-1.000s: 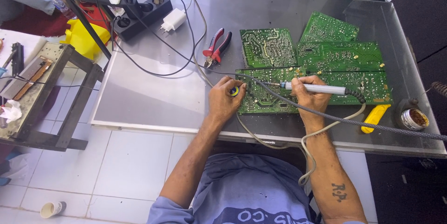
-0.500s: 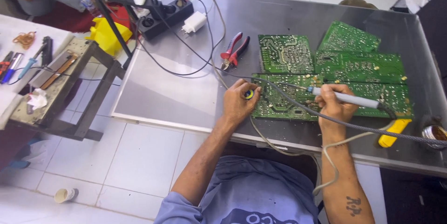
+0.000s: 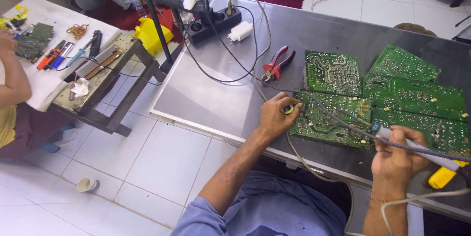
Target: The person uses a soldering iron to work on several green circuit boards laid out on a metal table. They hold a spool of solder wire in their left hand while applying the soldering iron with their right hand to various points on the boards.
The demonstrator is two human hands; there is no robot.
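**Two hands at work over green circuit boards**

We see the left hand (image 3: 275, 116) resting on the grey metal desk (image 3: 216, 94) at the near-left corner of a green circuit board (image 3: 326, 118). Its fingers are curled shut around a small round blue and yellow thing (image 3: 288, 109), pressed just against the board's edge; we cannot tell what that thing is.

The right hand (image 3: 396, 160) is lifted near the front edge of the desk, closed in a pen-like grip around a soldering iron (image 3: 392, 134) with a pale handle. The iron's tip end points left over the same board, and we cannot tell whether it touches the surface. A grey cable (image 3: 319, 103) runs across the board toward the iron.

More green boards (image 3: 412, 89) lie side by side beyond and to the right, touching or overlapping one another. A pair of red-handled pliers (image 3: 275, 63) lies on the desk just left of the far board. A black power strip (image 3: 216, 23) with a white plug sits at the far left corner of the desk. A yellow-handled tool (image 3: 443, 177) lies at the right, beside the right hand.

On the left, another person's arm (image 3: 12, 76) reaches over a low bench (image 3: 93, 86) with small tools on it
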